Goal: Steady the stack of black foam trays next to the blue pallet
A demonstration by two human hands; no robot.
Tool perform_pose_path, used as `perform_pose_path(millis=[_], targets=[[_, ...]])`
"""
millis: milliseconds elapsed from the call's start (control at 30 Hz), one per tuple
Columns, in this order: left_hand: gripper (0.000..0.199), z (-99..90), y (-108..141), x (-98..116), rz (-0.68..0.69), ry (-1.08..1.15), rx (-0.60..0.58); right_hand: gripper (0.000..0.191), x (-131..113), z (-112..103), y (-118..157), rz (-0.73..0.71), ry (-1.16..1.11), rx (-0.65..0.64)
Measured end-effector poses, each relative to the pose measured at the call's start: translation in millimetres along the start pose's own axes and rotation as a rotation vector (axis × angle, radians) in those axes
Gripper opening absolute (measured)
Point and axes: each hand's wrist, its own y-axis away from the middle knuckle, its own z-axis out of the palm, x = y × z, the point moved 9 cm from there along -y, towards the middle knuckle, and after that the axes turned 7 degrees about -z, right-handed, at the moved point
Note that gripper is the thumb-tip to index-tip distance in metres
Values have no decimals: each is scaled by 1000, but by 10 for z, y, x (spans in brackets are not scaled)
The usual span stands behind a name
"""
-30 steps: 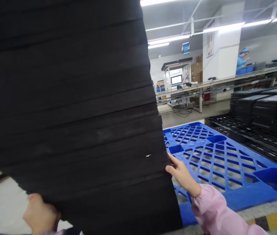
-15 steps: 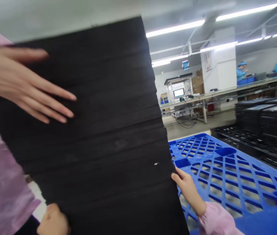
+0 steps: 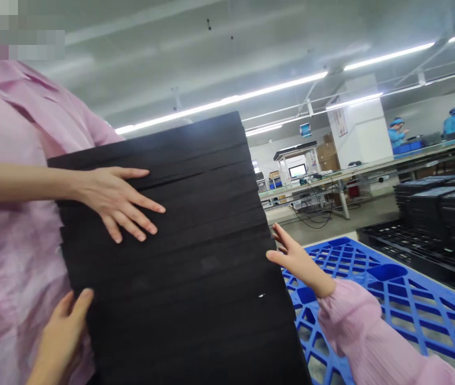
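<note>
A factory floor or warehouse-style production hall. Long fluorescent tube lights (image 3: 219,101) run across a high grey ceiling. A blue plastic pallet (image 3: 392,299) lies on the floor beside stacks of black trays (image 3: 440,206) on black pallets. Behind stands a long counter (image 3: 372,171) with a monitor (image 3: 296,171) and trailing cables, cardboard boxes (image 3: 326,155), and workers in blue caps and coats (image 3: 396,133).

I see a matte black stack of foam sheets (image 3: 179,256), faintly lined across. The plastic pallet (image 3: 396,299) is bright blue with an open lattice pattern. Both my sleeve (image 3: 364,337) and the co-worker's shirt (image 3: 6,256) are pale pink.
</note>
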Motion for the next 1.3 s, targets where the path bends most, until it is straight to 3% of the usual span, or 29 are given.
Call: perform_pose_path(millis=[100, 200, 300, 433, 667, 767, 867, 967, 1100, 1300], targets=[[46, 91, -36, 190, -9, 47, -6, 99, -173, 171, -168, -86, 46, -78], [42, 44, 1, 246, 15, 79, 36, 103, -218, 238, -117, -123, 84, -78], [45, 11, -23, 191, -22, 47, 57, 111, -184, 231, -66, -107, 132, -43], [47, 32, -183, 111, -42, -115, 113, 107, -109, 189, -151, -81, 180, 0], [43, 115, -287, 100, 140, 112, 119, 122, -32, 163, -240, -39, 220, 56], [48, 86, -311, 85, 138, 89, 95, 115, -80, 125, -179, -63, 272, 128], [45, 28, -357, 59, 123, 130, 48, 99, -124, 134, -145, -68, 302, 113], [41, 63, -348, -12, 59, 210, -107, 89, -146, 155, -138, -56, 313, 47], [52, 153, -277, -120, -29, 302, -286, 94, -172, 121, -140, -94, 328, 32], [29, 54, -413, -292, -83, 317, -142, 90, -91, 158, -118, -108, 235, 30]])
